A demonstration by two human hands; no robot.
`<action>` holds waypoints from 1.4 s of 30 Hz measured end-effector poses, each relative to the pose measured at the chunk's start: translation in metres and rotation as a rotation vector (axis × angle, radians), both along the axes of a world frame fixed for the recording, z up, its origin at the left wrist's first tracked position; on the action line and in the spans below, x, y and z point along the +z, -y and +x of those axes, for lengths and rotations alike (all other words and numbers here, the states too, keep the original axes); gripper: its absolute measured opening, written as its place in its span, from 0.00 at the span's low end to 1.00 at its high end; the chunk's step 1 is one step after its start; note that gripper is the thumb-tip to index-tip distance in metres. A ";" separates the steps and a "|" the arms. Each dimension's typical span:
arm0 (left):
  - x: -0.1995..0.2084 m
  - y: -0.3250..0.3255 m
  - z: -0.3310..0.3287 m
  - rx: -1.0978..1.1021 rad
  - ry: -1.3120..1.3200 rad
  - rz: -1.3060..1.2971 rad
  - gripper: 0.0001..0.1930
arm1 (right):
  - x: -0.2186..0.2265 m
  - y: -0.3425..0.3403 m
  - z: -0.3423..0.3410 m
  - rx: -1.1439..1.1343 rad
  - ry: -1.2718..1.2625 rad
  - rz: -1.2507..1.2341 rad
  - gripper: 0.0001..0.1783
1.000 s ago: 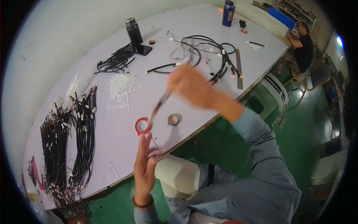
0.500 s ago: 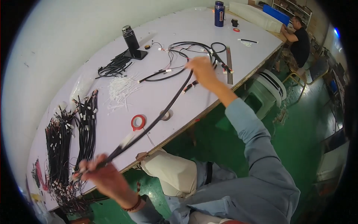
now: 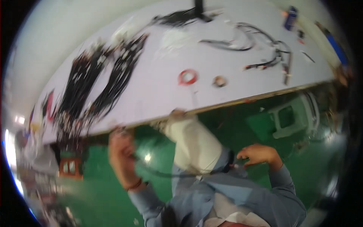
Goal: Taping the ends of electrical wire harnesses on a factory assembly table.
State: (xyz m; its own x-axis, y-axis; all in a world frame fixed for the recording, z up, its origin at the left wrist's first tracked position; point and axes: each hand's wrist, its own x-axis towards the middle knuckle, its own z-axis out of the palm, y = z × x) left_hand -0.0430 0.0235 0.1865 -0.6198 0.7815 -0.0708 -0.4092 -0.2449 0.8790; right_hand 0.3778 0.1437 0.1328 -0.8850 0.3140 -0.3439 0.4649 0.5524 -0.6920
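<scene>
A black cable harness (image 3: pixel 170 174) sags across my lap, blurred by motion. My left hand (image 3: pixel 121 151) is closed round one end of it, in front of the table edge. Near its other end, by my right thigh, is my right hand (image 3: pixel 259 154); its fingers are bent but apart, with no grip on the cable showing. Beyond my left hand, two bundles of finished-looking black cables (image 3: pixel 85 77) with white tags lie on the white table (image 3: pixel 159 90). Their loose wire ends hang over the front edge.
A red tape roll (image 3: pixel 188 77) and a brown tape roll (image 3: pixel 219 81) lie mid-table. Farther back are white ties (image 3: pixel 172 39), black tubing (image 3: pixel 177 18) and another harness (image 3: pixel 278 53). A blue flask (image 3: pixel 290 18) stands far right; a pale plastic stool (image 3: pixel 297 117) is below the edge.
My view has swung down and left. Both hands have come back from over the table toward my body, bringing the cable harness onto my lap. My right hand has come off the cable.
</scene>
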 end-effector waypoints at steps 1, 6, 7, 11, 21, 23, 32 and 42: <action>-0.009 -0.016 0.022 -0.182 -0.074 -0.099 0.14 | -0.017 0.009 -0.004 -0.023 0.148 -0.016 0.19; -0.048 -0.005 0.065 -0.386 -0.106 -0.135 0.12 | -0.005 -0.013 -0.099 -0.179 -0.360 0.340 0.13; -0.053 -0.002 0.065 -0.387 -0.099 -0.126 0.11 | 0.003 -0.015 -0.125 -0.259 -0.468 0.091 0.11; -0.054 0.002 0.076 -0.414 -0.120 -0.152 0.11 | 0.011 -0.003 -0.192 -0.440 -0.587 -0.546 0.08; -0.069 0.007 0.092 -0.416 -0.433 -0.286 0.10 | -0.018 0.019 -0.194 -0.578 -0.710 -0.634 0.09; -0.072 0.004 0.100 -0.433 -0.408 -0.201 0.11 | -0.025 0.017 -0.185 -0.519 -0.690 -0.616 0.10; -0.100 0.004 0.113 -0.569 -0.036 -0.065 0.13 | -0.057 0.035 -0.168 -0.687 -0.784 -0.893 0.05; -0.121 0.004 0.136 -0.406 -0.205 0.109 0.13 | -0.077 0.049 -0.165 -0.732 -0.924 -0.758 0.05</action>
